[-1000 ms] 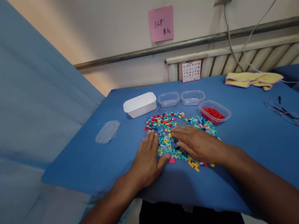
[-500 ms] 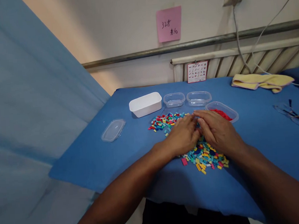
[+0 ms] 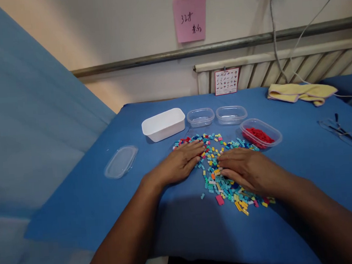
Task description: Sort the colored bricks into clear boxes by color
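A heap of small coloured bricks [image 3: 215, 165] lies spread on the blue tablecloth [image 3: 304, 170]. My left hand [image 3: 178, 164] rests flat on the heap's left part, fingers stretched out. My right hand [image 3: 246, 169] lies palm down over its right part, fingers pointing left and slightly curled onto the bricks. Neither hand is seen lifting a brick. A clear tub holding red bricks [image 3: 260, 132] stands just beyond my right hand.
Behind the heap stand a white tub [image 3: 163, 124] and two empty clear tubs [image 3: 200, 117] [image 3: 231, 114]. A clear lid [image 3: 121, 161] lies at the left. Glasses [image 3: 343, 133] and a yellow cloth [image 3: 302, 92] lie at the right. The wall with a radiator is behind.
My hands, close together over the far bricks half a second ago, have drawn apart and back toward me. The bricks are spread wider.
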Demonstrator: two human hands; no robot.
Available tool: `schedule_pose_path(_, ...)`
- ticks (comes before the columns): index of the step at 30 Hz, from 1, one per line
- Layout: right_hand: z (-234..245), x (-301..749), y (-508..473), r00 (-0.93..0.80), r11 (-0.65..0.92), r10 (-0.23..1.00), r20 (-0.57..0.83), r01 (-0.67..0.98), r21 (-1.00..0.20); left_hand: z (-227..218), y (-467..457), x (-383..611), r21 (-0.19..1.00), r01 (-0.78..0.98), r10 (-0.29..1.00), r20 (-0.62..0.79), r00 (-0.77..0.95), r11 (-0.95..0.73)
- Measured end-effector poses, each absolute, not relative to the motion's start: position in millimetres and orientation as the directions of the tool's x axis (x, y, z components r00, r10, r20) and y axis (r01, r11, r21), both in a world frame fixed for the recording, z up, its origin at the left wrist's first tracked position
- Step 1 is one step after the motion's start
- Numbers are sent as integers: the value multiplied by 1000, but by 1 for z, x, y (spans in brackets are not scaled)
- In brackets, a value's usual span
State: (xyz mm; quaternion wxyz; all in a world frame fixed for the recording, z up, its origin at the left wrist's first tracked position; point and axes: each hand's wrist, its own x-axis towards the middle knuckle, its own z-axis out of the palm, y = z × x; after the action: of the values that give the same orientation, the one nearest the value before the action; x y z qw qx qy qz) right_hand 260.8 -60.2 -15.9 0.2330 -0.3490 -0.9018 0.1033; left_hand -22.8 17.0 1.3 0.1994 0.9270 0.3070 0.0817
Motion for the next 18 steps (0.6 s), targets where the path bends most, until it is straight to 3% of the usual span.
schedule_pose_path(4,-18,262,-58,-598,719,694,400,602,-347,1,20,-31,379,644,724,112,681,-664)
schedule_pose_path(9,-17,261,-61,-625,716,698,350,591,-372,-2,22,-31,324,558,610,83,788,-764)
schedule_pose_path(15,-14,264,-62,-561,706,704,436,617,-347,-4,20,-31,270,590,646,227,729,-761)
schedule_pose_path(18,-19,260,-57,-553,685,723,414,649,-331,-4,18,-26,297,543,607,203,768,-786)
